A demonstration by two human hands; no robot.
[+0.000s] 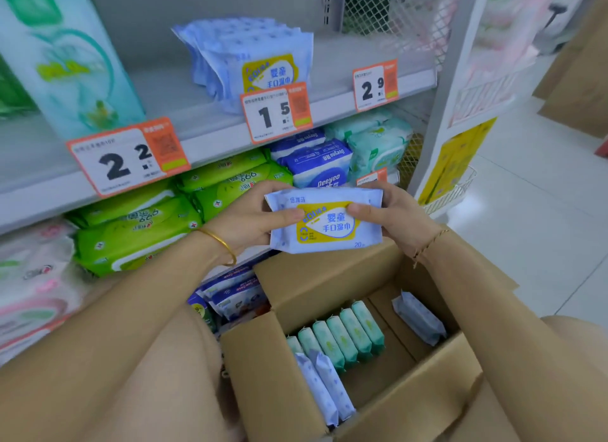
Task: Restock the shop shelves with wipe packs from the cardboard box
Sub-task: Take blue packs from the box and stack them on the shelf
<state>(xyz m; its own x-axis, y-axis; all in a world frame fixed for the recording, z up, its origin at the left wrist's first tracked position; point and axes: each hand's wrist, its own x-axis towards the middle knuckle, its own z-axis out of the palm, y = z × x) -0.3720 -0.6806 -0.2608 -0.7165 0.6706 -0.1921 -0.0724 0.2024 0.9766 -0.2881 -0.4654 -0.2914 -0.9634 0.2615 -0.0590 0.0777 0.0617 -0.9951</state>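
Head view. Both hands grasped a single pale blue wipe pack (324, 224) with a yellow label, held flat and face-up in the air above the far edge of the open cardboard box (329, 277) and in front of the lower shelf. The left hand (250, 218) gripped the pack's left end, thumb on top and fingers curled beneath. The right hand (394, 218) gripped the right end in the same way. A gold bangle (220, 244) circled the left wrist and a thin bracelet (427, 242) the right.

Inside the box, a row of mint-green packs (342, 336) stood on edge. Two pale blue packs (324, 385) stood on edge just beside them at the near end, and one further pale blue pack (419, 320) leaned against the right wall.

On the upper shelf (184, 93), a group of matching pale blue packs (250, 56) stood upright behind the price tag marked 1.5 (276, 114). Tags marked 2.2 (128, 155) and 2.9 (375, 84) hung to either side on the same shelf edge. The shelf below carried bright green packs (138, 224), dark blue packs (316, 162) and mint packs (375, 142), side by side from left to right.
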